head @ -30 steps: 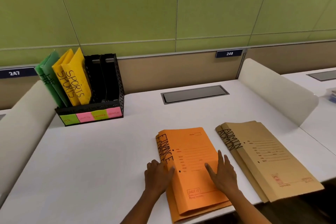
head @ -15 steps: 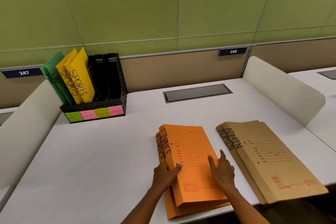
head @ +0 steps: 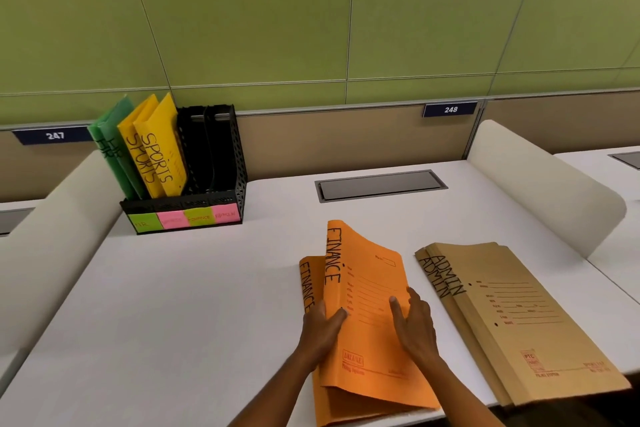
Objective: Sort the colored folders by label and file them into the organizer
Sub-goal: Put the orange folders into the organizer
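orange top finance folder point(head: 367, 291) is lifting; left hand point(head: 320, 329) grips its spine, right hand point(head: 414, 326) lies flat on it. next: carry it far left to the organizer point(head: 207, 204).

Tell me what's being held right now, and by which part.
The top orange FINANCE folder: left hand grips its spine edge, right hand rests flat on the cover.

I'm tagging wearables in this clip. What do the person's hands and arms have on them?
Nothing shows: the left hand and right hand are bare, with no gloves, rings or watch visible. Both forearms are bare to the frame edge, without sleeves.
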Demonstrator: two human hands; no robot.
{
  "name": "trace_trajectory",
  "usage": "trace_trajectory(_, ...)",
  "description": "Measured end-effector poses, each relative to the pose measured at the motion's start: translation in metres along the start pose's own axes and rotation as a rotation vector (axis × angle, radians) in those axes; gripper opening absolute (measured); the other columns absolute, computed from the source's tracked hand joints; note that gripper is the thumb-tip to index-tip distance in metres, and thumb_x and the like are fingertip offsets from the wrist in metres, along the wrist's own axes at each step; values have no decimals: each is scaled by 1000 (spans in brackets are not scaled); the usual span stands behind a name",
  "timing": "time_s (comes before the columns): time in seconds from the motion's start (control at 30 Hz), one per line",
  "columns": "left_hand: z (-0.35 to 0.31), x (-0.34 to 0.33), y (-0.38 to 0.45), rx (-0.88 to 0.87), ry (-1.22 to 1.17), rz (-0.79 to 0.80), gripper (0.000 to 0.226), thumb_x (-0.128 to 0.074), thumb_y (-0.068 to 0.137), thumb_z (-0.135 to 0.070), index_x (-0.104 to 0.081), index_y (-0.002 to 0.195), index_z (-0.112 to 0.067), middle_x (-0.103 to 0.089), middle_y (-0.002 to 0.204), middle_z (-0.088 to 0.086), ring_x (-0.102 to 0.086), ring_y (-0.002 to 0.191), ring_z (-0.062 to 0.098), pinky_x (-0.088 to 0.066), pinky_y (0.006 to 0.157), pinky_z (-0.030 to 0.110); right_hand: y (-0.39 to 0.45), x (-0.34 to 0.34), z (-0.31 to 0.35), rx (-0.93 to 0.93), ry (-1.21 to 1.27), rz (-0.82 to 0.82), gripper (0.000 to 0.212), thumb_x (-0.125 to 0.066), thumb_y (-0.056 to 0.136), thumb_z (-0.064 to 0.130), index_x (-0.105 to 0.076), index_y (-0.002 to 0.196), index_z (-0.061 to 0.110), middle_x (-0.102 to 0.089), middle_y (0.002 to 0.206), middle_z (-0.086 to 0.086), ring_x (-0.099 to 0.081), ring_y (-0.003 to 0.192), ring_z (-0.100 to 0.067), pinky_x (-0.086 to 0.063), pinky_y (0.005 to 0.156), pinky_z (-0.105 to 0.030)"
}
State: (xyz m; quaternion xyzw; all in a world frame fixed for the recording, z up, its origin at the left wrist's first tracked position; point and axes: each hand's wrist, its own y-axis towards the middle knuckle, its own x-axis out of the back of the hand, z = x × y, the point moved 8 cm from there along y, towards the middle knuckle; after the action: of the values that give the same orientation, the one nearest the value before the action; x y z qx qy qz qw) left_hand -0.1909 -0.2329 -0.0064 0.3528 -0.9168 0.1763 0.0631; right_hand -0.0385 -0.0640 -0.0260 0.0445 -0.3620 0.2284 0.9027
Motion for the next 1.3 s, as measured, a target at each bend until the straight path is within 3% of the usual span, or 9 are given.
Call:
trace_trajectory(0.17, -11, 20, 6, -70, 44, -22, 34, -56, 96, -35, -47, 126, -24, -60, 122, 0, -64, 105, 19, -57, 89, 38, 7, -12, 30, 49, -35, 26, 65, -43, 94, 56, -29, 149, 24, -34, 152, -11, -39, 135, -32, -39, 107, -55)
trace_trajectory(0.43, -31, 94, 20, -178, -84, -230, 13, -54, 98, -33, -51, 109, -28, -67, 109, 1, -68, 92, 16, -59, 81, 37, 26, -13, 149, 317, -18, 8, 63, -48, 94, 52, -32, 147, 22, -36, 150, -7, -42, 133, -24, -42, 106, -43)
trace_trajectory(0.63, -43, 156, 24, -273, -115, -360, 41, -50, 83, -53, -52, 114, -26, -66, 106, -10, -68, 86, 8, -56, 67, 19, 27, -40, 265, 532, -7, 48, 65, -53, 93, 51, -31, 147, 24, -31, 152, -3, -44, 132, -22, -48, 102, -45)
trace_trajectory(0.77, -52, 198, 31, -339, -60, -450, 23, -56, 94, -42, -51, 111, -27, -67, 109, -6, -70, 81, 8, -58, 65, 20, 19, -58, 350, 721, 3, 56, 65, -54, 93, 50, -30, 147, 25, -34, 150, -1, -51, 124, -18, -52, 90, -33)
trace_trajectory(0.87, -63, 231, 32, -409, 21, -505, 21, -54, 92, -45, -48, 103, -27, -68, 104, -5, -68, 72, 5, -54, 58, 14, 11, -72, 413, 805, 31, 111, 70, -54, 92, 52, -24, 150, 25, -33, 150, -1, -54, 118, -16, -48, 82, -27)
trace_trajectory(1.03, -74, 281, 32, -514, 163, -557, 24, -52, 96, -35, -44, 110, -17, -60, 111, -8, -65, 81, 6, -53, 63, 10, -11, -89, 507, 878, 122, 174, 87, -58, 88, 56, -11, 154, 25, -28, 154, -6, -45, 131, -25, -50, 98, -49)
trace_trajectory(1.13, -77, 312, 32, -561, 189, -620, 20, -51, 97, -37, -40, 102, -21, -63, 99, -3, -66, 74, 11, -55, 57, 18, -15, -92, 552, 923, 66, 134, 93, -61, 85, 57, -7, 155, 25, -25, 156, -8, -34, 139, -24, -40, 107, -45)
trace_trajectory(1.2, -80, 329, 34, -590, 220, -656, 23, -49, 96, -41, -38, 102, -22, -62, 96, -1, -65, 73, 16, -56, 59, 22, -16, -95, 575, 948, 16, 123, 91, -63, 85, 55, -12, 154, 23, -30, 153, -7, -38, 136, -22, -41, 107, -44)
trace_trajectory(1.3, -84, 350, 41, -626, 249, -685, 27, -47, 96, -44, -37, 110, -23, -53, 102, -8, -60, 76, 10, -55, 62, 17, -19, -101, 604, 1005, -25, 110, 75, -66, 86, 48, -31, 146, 22, -42, 141, -3, -50, 118, -17, -52, 94, -41)
